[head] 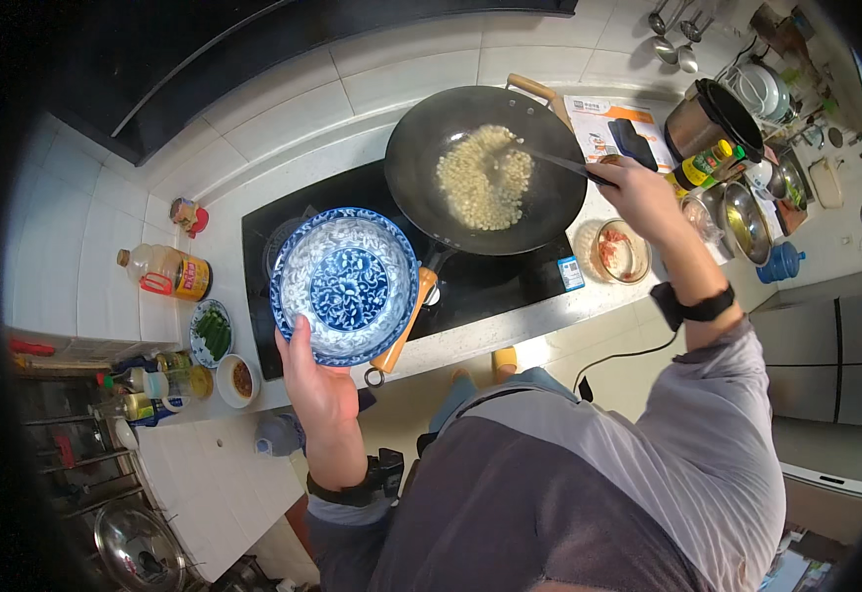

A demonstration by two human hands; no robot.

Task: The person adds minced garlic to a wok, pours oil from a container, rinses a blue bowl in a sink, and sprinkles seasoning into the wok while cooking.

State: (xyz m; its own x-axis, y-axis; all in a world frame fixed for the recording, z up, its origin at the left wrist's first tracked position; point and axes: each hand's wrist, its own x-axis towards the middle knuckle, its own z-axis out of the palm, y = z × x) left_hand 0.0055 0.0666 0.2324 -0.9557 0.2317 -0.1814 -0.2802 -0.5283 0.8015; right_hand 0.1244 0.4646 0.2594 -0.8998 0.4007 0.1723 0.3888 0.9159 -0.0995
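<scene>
My left hand (317, 385) grips the near rim of a blue-and-white floral bowl (357, 285), thumb over its inner edge. The bowl is held above the left part of the black cooktop (527, 274), and nothing lies in it. In my right hand (638, 194) is the dark handle of a cooking spatula (560, 160). Its blade end reaches into pale, corn-like kernels (486, 181) in the bottom of a dark wok (416, 177); the blade itself is hard to make out. A wooden wok handle (405, 325) runs partly behind the bowl.
Right of the wok stand a glass bowl (624, 251) with reddish food scraps, sauce bottles (704, 164) and a metal pot (697, 122). On the left are an oil bottle (168, 271), a plate of green vegetables (211, 333) and a small sauce bowl (237, 380).
</scene>
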